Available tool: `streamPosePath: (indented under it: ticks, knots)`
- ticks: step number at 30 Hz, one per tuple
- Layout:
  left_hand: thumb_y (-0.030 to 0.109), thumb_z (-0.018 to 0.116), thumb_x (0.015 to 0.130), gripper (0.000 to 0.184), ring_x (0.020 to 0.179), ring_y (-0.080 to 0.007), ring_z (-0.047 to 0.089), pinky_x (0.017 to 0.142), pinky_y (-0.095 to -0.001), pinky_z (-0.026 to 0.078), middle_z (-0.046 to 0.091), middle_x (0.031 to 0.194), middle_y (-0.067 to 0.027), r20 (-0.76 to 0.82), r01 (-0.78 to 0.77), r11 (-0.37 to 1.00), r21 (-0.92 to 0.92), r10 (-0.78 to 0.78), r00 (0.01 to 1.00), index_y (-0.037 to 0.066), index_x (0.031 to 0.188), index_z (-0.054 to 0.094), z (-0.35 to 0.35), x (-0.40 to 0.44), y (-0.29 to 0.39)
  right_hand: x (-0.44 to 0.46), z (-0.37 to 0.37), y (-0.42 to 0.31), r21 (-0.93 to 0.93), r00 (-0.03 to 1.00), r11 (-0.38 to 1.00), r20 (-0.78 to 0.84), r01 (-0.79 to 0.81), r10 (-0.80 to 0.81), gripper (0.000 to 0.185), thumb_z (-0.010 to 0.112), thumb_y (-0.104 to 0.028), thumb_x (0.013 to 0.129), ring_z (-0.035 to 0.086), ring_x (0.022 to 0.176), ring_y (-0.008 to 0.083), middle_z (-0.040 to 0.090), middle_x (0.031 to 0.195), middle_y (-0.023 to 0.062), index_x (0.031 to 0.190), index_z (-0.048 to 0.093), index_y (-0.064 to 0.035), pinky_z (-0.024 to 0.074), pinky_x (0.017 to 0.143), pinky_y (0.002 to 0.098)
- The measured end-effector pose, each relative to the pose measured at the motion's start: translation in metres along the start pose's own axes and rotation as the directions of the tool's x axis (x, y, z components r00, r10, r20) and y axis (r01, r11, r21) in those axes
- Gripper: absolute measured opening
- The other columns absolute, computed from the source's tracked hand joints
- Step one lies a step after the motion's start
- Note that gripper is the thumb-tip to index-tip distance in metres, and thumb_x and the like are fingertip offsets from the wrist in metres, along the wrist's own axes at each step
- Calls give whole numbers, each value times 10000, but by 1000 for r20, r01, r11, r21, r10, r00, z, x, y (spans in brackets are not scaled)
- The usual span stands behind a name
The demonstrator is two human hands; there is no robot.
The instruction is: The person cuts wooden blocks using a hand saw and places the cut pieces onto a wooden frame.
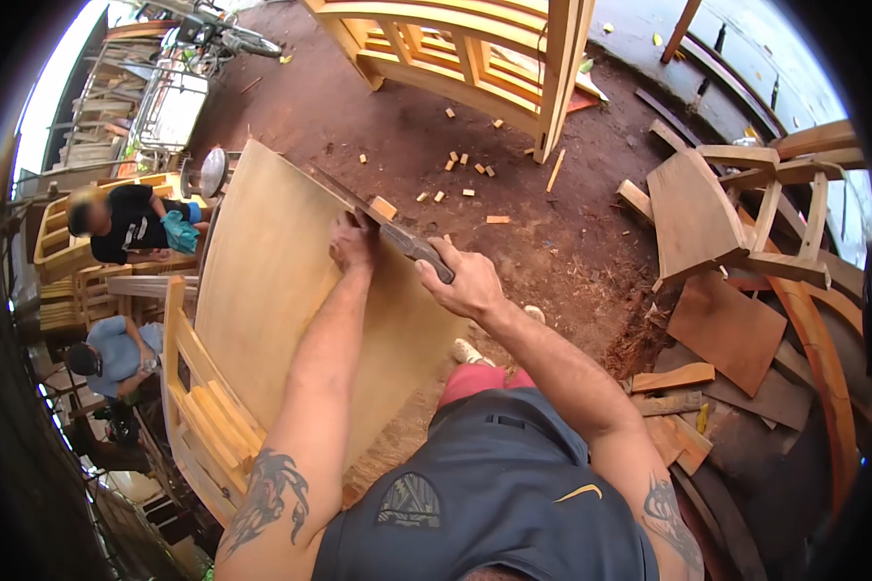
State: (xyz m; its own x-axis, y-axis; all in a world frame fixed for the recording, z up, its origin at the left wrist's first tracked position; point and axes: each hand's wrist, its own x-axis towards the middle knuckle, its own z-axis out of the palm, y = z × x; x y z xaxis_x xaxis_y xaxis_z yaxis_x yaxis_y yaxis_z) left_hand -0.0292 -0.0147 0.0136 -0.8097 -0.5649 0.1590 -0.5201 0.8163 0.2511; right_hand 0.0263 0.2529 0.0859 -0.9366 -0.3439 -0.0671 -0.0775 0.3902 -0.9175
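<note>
My right hand (467, 281) is closed round the handle of a hand saw (409, 244), whose narrow blade runs up and to the left along the edge of a large pale wooden panel (271, 252). Close to the blade, my left hand (355, 240) rests at the panel's edge with its fingers bent; whether they grip the panel or something small is hidden. A small light wood block (385, 207) shows just beyond the left fingers, beside the saw.
Small wood offcuts (452, 163) lie on the dirt floor. A wooden frame (455, 58) stands ahead. Chair parts (693, 213) and boards (727, 329) are piled at the right. Two people (131, 228) (121, 353) are at the left, near a slatted wooden piece (208, 407).
</note>
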Motion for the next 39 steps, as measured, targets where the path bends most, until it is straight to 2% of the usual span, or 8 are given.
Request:
streamPosePath:
  ticks: [11, 16, 18, 22, 29, 32, 36, 39]
  knots:
    - [469, 512, 1059, 446, 1065, -428, 644, 886, -575, 514, 686, 1072, -178, -21, -9, 999, 44, 10, 1000, 59, 977, 667, -4, -1, 2, -208, -125, 3, 45, 997, 998, -53, 51, -48, 591, 762, -203, 886, 776, 834, 390, 766, 947, 241, 1410, 605, 19, 629, 765, 444]
    - [455, 528, 1056, 430, 1053, -420, 648, 878, -568, 515, 688, 1022, -180, -74, -31, 999, 25, 33, 997, 69, 940, 678, 1, -4, -2, -49, -9, 39, 19, 979, 984, -110, 177, -174, 509, 717, -363, 948, 736, 776, 433, 751, 896, 229, 1353, 627, -68, 598, 703, 494]
    - [456, 534, 1053, 422, 1058, -415, 646, 882, -562, 515, 686, 1031, -180, -65, -26, 1000, 9, 27, 997, 77, 938, 678, -2, 0, -4, 9, 8, 1, -37, 998, 998, -8, 55, -55, 518, 645, -458, 973, 732, 797, 442, 741, 858, 248, 1312, 636, -66, 587, 739, 527]
    - [487, 535, 1044, 442, 1058, -412, 648, 876, -568, 514, 686, 1051, -180, -32, 23, 999, -23, -24, 999, 81, 938, 677, 0, 1, 1, -14, -1, -5, -9, 999, 1000, -40, 22, -23, 539, 632, -479, 972, 734, 818, 460, 747, 880, 261, 1305, 646, -55, 594, 774, 526]
    - [485, 517, 1045, 473, 1049, -430, 651, 889, -579, 519, 695, 1050, -200, -42, -1, 1000, 20, 2, 999, 49, 954, 675, -5, -2, 6, -212, -119, 8, 33, 994, 997, -81, 73, -70, 577, 754, -133, 865, 785, 846, 376, 772, 981, 225, 1398, 603, 30, 626, 759, 418]
    - [489, 521, 1045, 478, 1047, -428, 651, 892, -576, 520, 693, 1041, -194, -71, -18, 999, 31, 20, 997, 46, 948, 674, 1, 0, 3, -206, -122, 4, 46, 995, 997, -73, 65, -62, 574, 746, -122, 860, 788, 856, 380, 773, 969, 227, 1392, 604, 38, 628, 767, 413]
    - [486, 530, 1042, 462, 1046, -419, 649, 895, -557, 521, 687, 1030, -180, -87, -10, 999, 34, 13, 996, 61, 938, 677, 4, -1, -1, -78, -32, 24, -10, 985, 991, -106, 133, -133, 491, 731, -321, 939, 750, 799, 417, 760, 941, 230, 1360, 639, -86, 610, 718, 482]
    - [471, 547, 1034, 423, 1043, -414, 647, 880, -543, 519, 681, 1030, -177, -141, -70, 998, 6, 70, 988, 86, 918, 677, 11, 2, -10, 14, 3, -22, -62, 1000, 998, 1, -27, 27, 490, 648, -444, 975, 727, 794, 467, 740, 861, 262, 1283, 651, -62, 588, 752, 540]
